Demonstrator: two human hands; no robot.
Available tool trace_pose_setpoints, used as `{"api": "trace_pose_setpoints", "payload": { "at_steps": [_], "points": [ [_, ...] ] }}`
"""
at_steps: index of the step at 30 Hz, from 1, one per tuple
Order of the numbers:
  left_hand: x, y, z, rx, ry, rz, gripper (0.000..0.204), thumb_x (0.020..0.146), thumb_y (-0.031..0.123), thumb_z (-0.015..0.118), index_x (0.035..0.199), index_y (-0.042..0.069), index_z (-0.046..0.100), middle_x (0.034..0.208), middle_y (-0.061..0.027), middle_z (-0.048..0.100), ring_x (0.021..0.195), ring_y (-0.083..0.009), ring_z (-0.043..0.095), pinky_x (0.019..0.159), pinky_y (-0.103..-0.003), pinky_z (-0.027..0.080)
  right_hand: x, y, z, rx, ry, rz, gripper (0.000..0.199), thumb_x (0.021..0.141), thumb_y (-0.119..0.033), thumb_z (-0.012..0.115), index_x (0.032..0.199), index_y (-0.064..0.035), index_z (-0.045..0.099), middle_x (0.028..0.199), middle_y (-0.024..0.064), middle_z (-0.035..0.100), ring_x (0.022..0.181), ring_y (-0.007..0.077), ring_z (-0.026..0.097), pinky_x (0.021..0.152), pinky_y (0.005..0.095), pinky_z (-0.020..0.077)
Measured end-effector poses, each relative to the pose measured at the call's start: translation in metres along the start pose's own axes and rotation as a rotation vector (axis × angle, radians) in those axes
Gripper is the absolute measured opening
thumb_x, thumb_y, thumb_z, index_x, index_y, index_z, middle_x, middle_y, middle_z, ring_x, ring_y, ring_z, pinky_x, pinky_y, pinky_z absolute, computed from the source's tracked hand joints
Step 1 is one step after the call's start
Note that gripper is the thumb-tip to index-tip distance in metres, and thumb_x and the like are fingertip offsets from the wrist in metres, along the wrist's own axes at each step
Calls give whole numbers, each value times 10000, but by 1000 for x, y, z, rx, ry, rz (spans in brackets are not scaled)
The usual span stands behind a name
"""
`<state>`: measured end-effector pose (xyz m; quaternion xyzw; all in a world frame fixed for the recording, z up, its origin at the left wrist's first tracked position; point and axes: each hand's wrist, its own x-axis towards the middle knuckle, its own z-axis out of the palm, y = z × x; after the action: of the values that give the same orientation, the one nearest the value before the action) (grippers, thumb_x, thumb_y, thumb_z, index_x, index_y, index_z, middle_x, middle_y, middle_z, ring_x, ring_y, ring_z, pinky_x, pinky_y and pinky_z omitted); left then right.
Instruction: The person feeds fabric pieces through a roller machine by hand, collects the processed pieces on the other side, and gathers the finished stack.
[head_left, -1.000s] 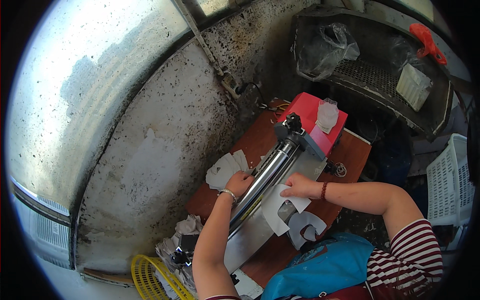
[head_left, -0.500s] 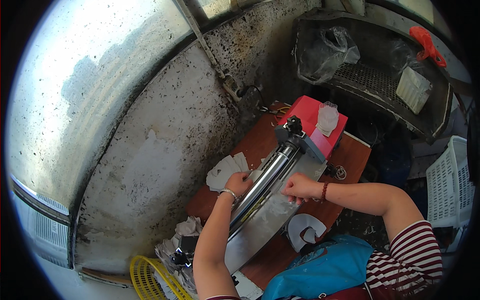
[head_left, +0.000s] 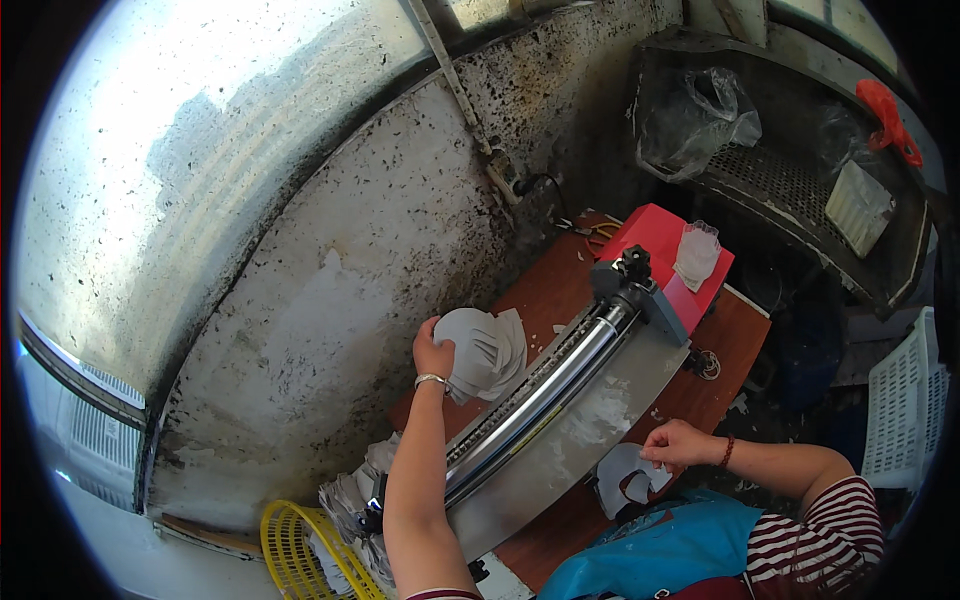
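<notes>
A roller machine with a shiny metal roller [head_left: 560, 378] and a sloping metal plate [head_left: 560, 440] stands before me. Beyond the roller, my left hand [head_left: 433, 355] closes on the edge of a rounded pale-grey cut piece [head_left: 468, 335], which lies over a loose pile of similar pieces [head_left: 512, 345]. On the near side, my right hand [head_left: 680, 444] pinches the upper edge of a curved whitish cut piece [head_left: 612, 482] beside the plate. The fingertips of my left hand are partly hidden behind its piece.
The machine's red housing [head_left: 650, 232], with a small clear bag [head_left: 697, 250] on it, sits on a brown tabletop [head_left: 535, 270]. A yellow basket [head_left: 285, 560] and more pale pieces [head_left: 350, 500] are at lower left. A white crate [head_left: 895, 400] stands right; a dark metal trough [head_left: 770, 220] lies behind.
My left hand has moved from beside the roller to the far side of the pile. My right hand has left the plate and come down right to the curved piece. The view has shifted slightly.
</notes>
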<state>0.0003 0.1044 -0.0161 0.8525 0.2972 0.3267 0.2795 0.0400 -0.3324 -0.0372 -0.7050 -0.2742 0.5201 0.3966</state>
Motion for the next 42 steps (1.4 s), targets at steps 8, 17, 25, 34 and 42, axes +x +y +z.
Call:
{"api": "trace_pose_setpoints", "payload": {
  "at_steps": [8,17,25,34,42],
  "points": [
    [-11,-3,14,185,-481,-142,332,684,72,599,1015,53,606,1012,-139,613,952,-272,581,825,-352,449,26,99,47,-754,320,-61,474,731,-364,601,1117,-91,555,986,189,525,914,352,537,777,437,442],
    [-28,-5,19,245,-868,-103,351,729,154,593,1062,41,595,1049,-131,606,986,-244,561,852,-332,435,31,102,56,-763,453,-128,344,704,-256,641,967,-49,564,989,175,514,961,332,505,815,433,399],
    [-46,60,-3,-35,-814,-39,314,751,112,543,1051,25,576,1002,-140,614,892,-232,585,821,-324,444,32,93,63,-348,382,-309,256,779,-170,556,999,-39,553,902,179,575,857,350,548,738,402,453],
    [-69,78,-1,-101,-841,-68,271,779,50,509,1038,7,576,975,-89,620,926,-158,570,825,-285,444,-11,21,33,-257,-13,-508,212,825,-177,549,956,-19,600,891,137,612,782,311,585,677,364,467],
    [-77,76,7,-164,-849,-19,269,808,88,494,1050,-3,569,970,-97,626,842,-139,588,760,-256,465,-2,-48,0,295,53,-225,250,856,-224,566,900,17,615,730,13,615,639,76,550,589,248,464]
  ]
}}
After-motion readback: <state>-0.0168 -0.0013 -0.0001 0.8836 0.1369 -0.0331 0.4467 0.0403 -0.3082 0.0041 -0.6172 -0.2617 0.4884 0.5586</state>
